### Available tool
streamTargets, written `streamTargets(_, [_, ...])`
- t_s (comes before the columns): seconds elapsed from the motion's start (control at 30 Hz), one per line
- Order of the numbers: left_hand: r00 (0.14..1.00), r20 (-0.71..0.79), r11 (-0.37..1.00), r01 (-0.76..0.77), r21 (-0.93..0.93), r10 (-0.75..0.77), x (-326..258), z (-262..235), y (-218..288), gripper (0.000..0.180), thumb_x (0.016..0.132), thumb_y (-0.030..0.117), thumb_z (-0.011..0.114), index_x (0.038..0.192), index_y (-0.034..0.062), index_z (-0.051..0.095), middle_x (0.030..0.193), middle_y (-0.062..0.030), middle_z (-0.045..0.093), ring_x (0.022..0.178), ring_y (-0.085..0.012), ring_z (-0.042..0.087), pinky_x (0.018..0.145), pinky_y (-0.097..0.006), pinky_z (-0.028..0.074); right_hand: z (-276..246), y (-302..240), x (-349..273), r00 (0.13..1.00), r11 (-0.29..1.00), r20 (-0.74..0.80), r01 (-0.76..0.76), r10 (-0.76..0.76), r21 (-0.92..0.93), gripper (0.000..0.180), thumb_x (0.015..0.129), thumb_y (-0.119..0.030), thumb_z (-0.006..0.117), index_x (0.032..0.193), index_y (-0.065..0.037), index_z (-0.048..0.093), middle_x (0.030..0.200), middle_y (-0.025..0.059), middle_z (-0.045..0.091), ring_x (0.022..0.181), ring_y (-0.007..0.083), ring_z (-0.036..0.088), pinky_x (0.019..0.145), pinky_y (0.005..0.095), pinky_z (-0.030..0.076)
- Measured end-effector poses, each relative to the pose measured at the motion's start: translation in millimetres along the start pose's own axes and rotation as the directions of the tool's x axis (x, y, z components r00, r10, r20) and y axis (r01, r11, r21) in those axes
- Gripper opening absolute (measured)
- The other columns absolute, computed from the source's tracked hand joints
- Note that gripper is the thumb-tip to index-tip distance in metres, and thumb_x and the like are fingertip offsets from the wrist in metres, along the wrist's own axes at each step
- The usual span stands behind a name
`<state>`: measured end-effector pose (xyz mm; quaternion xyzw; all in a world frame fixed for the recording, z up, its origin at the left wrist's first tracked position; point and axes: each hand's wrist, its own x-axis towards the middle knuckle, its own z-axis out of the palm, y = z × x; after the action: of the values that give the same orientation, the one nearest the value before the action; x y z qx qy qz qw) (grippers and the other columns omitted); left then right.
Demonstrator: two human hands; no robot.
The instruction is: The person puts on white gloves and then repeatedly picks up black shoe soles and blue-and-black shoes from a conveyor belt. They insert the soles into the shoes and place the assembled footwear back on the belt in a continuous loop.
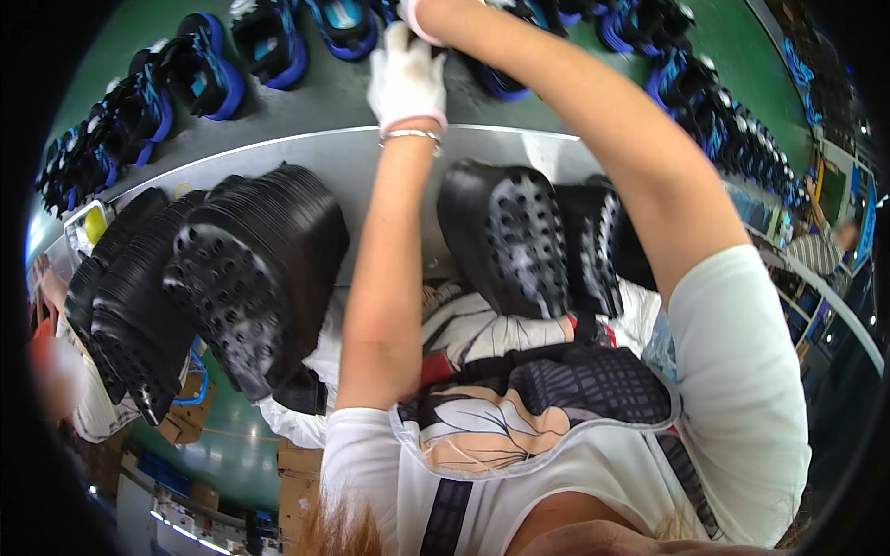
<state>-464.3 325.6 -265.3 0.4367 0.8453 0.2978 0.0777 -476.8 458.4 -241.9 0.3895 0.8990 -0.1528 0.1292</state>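
My left hand (405, 82), in a white glove, reaches over the far edge of the metal ledge to a row of black-and-blue shoes. Its fingers are bent forward and close together over something dark that they mostly hide. Just beyond it, my right hand (434, 13), also gloved, is cut off by the top edge, so its fingers do not show. A black shoe with a blue sole (345, 26) stands just left of my hands. Another shoe (505, 82) is partly hidden under my right forearm.
Stacked black perforated insoles (278, 241) stand on the metal ledge (371, 153) at left, with more insoles (524, 241) between my arms. Shoes (202, 69) line the dark belt on both sides. People (820, 246) are at the far right and left edge. Cardboard boxes (297, 482) sit below.
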Motion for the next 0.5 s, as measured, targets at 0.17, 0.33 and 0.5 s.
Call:
streamTargets(0.17, [0.996,0.013,0.993,-0.090,0.073,0.089,6,-4,4,0.033,0.080,0.032,0.069,0.107,0.0142,0.063,0.122,-0.0036,0.053,0.102,-0.0299,0.058,0.082,-0.044,0.051,-119,7,-118,0.950,0.968,0.197,0.250,-0.241,-0.023,0.038,0.089,-0.031,0.049,0.109,-0.003,0.065,0.111,0.0200,0.065,0.103,0.0353,0.062,0.087,0.0424,0.050])
streamTargets(0.33, [0.991,-0.130,0.998,-0.023,-0.067,0.014,-34,-26,-27,0.038,0.081,0.027,0.067,0.115,0.0110,0.063,0.122,-0.0103,0.054,0.104,-0.0324,0.056,0.090,-0.040,0.048,-124,38,-245,0.861,0.857,0.098,0.475,-0.499,0.199,0.023,0.084,-0.027,0.064,0.093,-0.005,0.064,0.080,0.0108,0.062,0.077,0.0295,0.062,0.073,0.0371,0.051])
streamTargets(0.5, [0.996,-0.025,0.976,0.079,-0.202,-0.086,-59,-47,-46,0.032,0.082,0.025,0.066,0.107,0.0055,0.067,0.117,-0.0169,0.055,0.105,-0.0325,0.057,0.091,-0.038,0.047,-105,23,-308,0.862,0.841,0.053,0.476,-0.504,0.257,0.041,0.080,-0.042,0.063,0.098,-0.005,0.058,0.091,0.0136,0.060,0.088,0.0328,0.060,0.076,0.0411,0.049])
